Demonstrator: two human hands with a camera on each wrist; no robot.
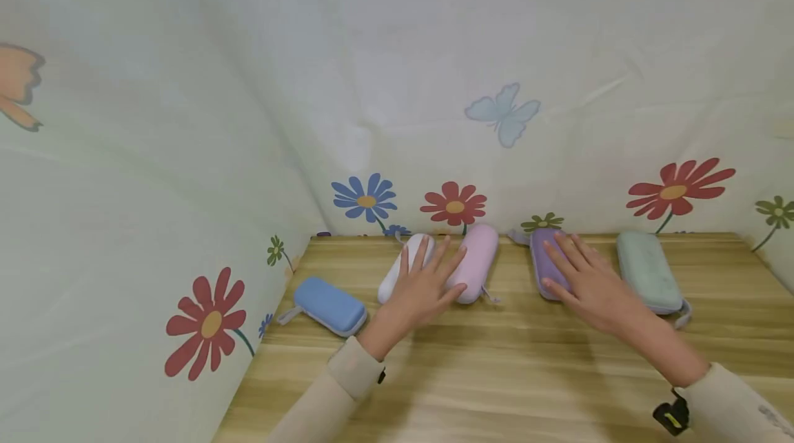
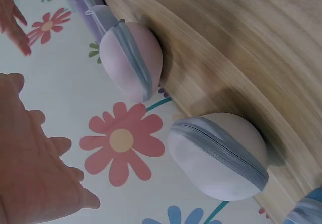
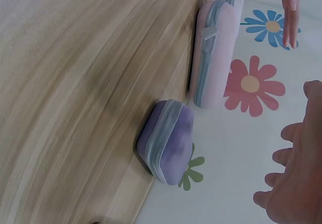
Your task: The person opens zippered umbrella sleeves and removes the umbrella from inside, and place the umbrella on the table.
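My left hand, fingers spread, hovers over the gap between a white zip case and a pink zip case. In the left wrist view the hand is apart from the white case and the pink case. My right hand has its fingers extended above a purple zip case. The right wrist view shows that hand away from the purple case. Neither hand holds anything.
A blue zip case lies at the left, a pale green one at the right. All rest on a wood-grain table. A white cloth with flowers and butterflies hangs behind the table and along its left side.
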